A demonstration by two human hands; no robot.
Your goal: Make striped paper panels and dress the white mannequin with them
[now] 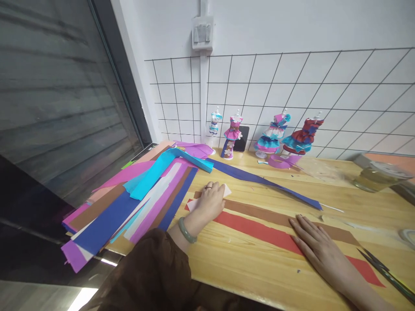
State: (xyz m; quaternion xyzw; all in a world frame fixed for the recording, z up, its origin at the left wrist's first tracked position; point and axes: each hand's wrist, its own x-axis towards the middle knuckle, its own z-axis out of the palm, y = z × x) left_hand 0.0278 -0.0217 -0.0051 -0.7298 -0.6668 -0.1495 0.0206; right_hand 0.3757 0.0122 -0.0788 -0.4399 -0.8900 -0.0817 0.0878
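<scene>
My left hand [211, 199], with a bracelet at its wrist, is closed on a pale pink paper piece [228, 190]. It bears down over the left ends of two strips, and its fingertips are partly hidden. A brown paper strip [259, 210] runs rightward across the table, with a red paper strip [259, 230] below it and nearly parallel. Flat on the strips lies my right hand [313, 242], fingers stretched out, covering part of both. By the red strip's right end are scissors [382, 268] with dark blades.
Many coloured paper strips [106, 216] are heaped at the left, overhanging the table edge. A long blue strip [266, 179] lies behind. Several small dressed mannequins [270, 138] stand near the wall grid, by a dark phone [241, 138]. A glass jar [372, 179] sits at right.
</scene>
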